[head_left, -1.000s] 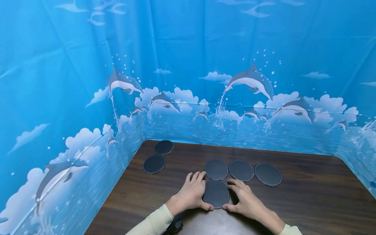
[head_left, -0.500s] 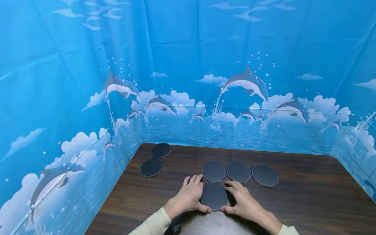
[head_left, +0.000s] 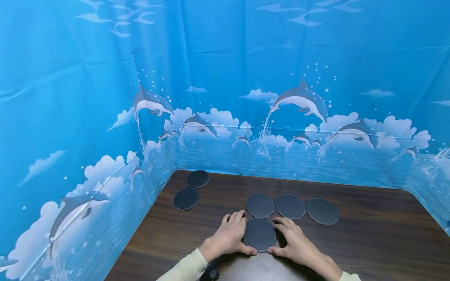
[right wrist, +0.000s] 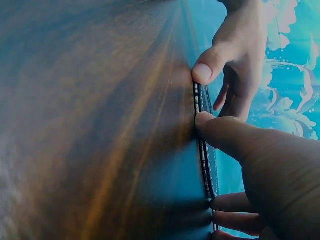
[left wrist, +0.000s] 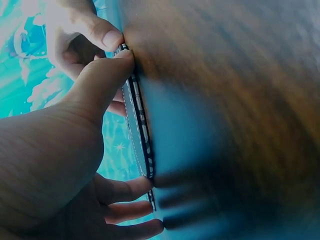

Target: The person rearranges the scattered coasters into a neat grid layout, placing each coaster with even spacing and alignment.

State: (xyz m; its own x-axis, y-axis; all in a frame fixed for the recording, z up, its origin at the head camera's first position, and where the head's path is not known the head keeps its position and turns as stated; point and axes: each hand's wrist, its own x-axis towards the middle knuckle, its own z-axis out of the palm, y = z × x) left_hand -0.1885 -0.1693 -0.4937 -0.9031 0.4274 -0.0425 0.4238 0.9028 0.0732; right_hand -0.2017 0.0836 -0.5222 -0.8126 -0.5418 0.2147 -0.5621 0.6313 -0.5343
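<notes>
A black round coaster [head_left: 259,235] with a stitched rim lies flat on the table between both hands. My left hand [head_left: 229,236] holds its left side, thumb at the near edge and fingertips by the far left edge. On the opposite side my right hand [head_left: 295,242] holds it likewise, thumb at the near edge. The left wrist view shows the coaster's edge [left wrist: 140,125] side-on, with the thumb [left wrist: 102,80] against it. In the right wrist view, the right thumb [right wrist: 220,130] touches the coaster's rim [right wrist: 204,165], and the fingers rest low beside it.
Right behind the held coaster is another black coaster [head_left: 260,205], in a row with a middle one [head_left: 290,207] and a right one [head_left: 323,211]. Two more, a front one [head_left: 186,199] and a back one [head_left: 198,178], lie far left. A dolphin-print curtain [head_left: 225,148] borders the wooden table [head_left: 379,234].
The head view has shifted slightly. Both hands and the coasters keep the same places on the table.
</notes>
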